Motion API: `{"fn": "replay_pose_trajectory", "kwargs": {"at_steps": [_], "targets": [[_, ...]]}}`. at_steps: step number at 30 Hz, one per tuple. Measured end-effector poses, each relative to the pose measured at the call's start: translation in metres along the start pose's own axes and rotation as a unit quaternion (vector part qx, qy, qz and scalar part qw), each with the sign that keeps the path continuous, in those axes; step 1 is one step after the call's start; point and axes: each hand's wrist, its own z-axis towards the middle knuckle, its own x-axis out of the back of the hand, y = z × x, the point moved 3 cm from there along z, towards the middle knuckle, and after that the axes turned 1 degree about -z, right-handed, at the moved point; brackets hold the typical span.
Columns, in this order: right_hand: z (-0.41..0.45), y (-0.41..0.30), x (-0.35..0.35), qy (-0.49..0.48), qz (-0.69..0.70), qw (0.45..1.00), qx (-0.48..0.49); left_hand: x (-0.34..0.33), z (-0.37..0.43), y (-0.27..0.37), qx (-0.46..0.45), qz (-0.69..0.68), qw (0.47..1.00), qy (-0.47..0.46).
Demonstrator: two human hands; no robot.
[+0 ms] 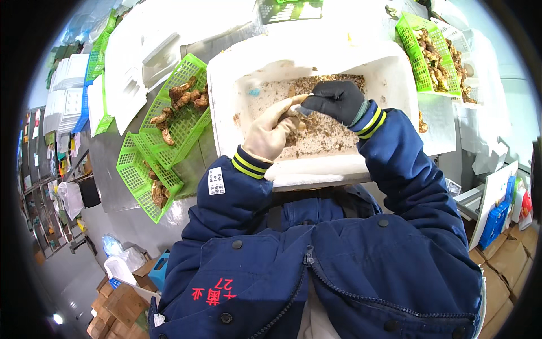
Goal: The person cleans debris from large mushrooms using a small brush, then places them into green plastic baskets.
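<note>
My left hand (273, 127), in a pale glove, is closed around a small pale-tipped piece, probably a mushroom, mostly hidden by the fingers. Wearing a black glove, my right hand (336, 101) grips a small blade (303, 111) against that piece; its handle is hidden. Both hands are above a white foam box (224, 106) whose floor is strewn with brown crumbs and dirt (326, 131). To the left, brown mushrooms (182, 95) lie in a green plastic basket (169, 154).
A second green basket (127, 169) with mushrooms sits at the lower left of the box. More mushrooms fill a green basket (404, 46) at the upper right. White foam trays (70, 101) are stacked at far left. Cardboard boxes (125, 303) stand below on the left, others (506, 262) on the right.
</note>
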Motion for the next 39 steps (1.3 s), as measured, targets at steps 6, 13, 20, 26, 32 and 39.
{"fn": "replay_pose_trajectory", "kwargs": {"at_steps": [6, 13, 20, 26, 32, 39], "targets": [[0.000, -0.002, -0.001, -0.015, 0.026, 1.000, -0.008, 0.000, -0.002, -0.003, -0.043, 0.050, 0.998, 0.019], [0.000, 0.003, -0.002, 0.010, 0.030, 0.999, -0.021, 0.002, -0.003, -0.002, -0.040, 0.079, 0.996, 0.029], [0.001, -0.002, 0.004, 0.026, 0.042, 0.998, 0.034, 0.005, -0.001, 0.004, 0.127, -0.176, 0.976, -0.009], [0.001, -0.003, -0.007, -0.012, 0.008, 1.000, 0.021, -0.004, 0.004, 0.010, 0.126, -0.164, 0.978, -0.009], [0.003, 0.012, 0.003, 0.046, -0.038, 0.998, -0.016, -0.001, 0.000, -0.006, 0.126, -0.083, 0.989, -0.008], [0.003, 0.009, 0.002, 0.019, -0.092, 0.995, -0.026, -0.002, -0.001, -0.002, 0.115, -0.038, 0.993, -0.005]]}}
